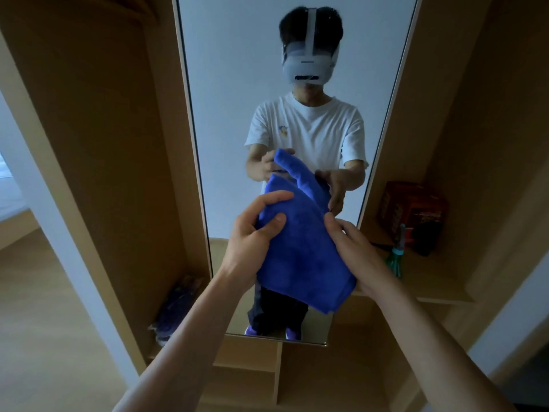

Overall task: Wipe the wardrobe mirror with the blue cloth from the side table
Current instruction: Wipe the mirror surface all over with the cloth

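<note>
cloth: blue cloth [300, 251] bunched and folded, held up in front of the wardrobe mirror [237, 84], not on the glass as far as I can tell
left hand [252, 233]: grips the cloth's left edge, thumb on the front, fingers [273, 199] curled over the top fold
right hand [353, 248]: closed on the cloth's right side, fingertips pinching the upper edge, rest of the fabric draped against the palm
mirror: tall narrow panel set in a light wood wardrobe [118, 144], shows the person's reflection with both hands on the cloth
right shelf [430, 281]: spray bottle [396, 257] with teal body, dark red box [413, 212] behind it
lower left: purple bundle [175, 310] on the wardrobe floor, too blurred to identify
</note>
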A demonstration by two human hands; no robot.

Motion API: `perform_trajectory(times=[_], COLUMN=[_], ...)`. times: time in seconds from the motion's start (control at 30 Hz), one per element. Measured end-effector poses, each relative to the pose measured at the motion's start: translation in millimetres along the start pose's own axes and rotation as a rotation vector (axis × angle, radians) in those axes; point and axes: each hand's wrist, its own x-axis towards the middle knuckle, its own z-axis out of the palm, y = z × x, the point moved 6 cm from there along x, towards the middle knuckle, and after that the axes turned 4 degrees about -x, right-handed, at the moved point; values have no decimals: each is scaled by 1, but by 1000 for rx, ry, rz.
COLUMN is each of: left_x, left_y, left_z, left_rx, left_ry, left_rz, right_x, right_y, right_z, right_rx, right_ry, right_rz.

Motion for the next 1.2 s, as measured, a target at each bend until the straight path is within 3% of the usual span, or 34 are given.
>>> perform_trajectory(times=[0.23,0.43,0.6,0.73,1.07,1.2], left_x=[8,16,21,26,35,31], left_y=[23,29,25,21,13,7], left_z=[-44,-71,-88,-99,-107,-100], left_rx=[-144,-173,-166,-177,-51,129], left_ry=[-6,-48,-53,-79,-128,-155], left_rz=[42,52,0,-52,12,50], right_x=[-5,-9,-1,2,1,2], right_y=[-31,-35,-45,-58,-73,-73], right_z=[38,72,74,75,86,83], right_rx=[341,631,590,601,560,559], right_ry=[-177,-385,-149,-63,-75,-36], right_rz=[-30,148,65,-52,-90,-128])
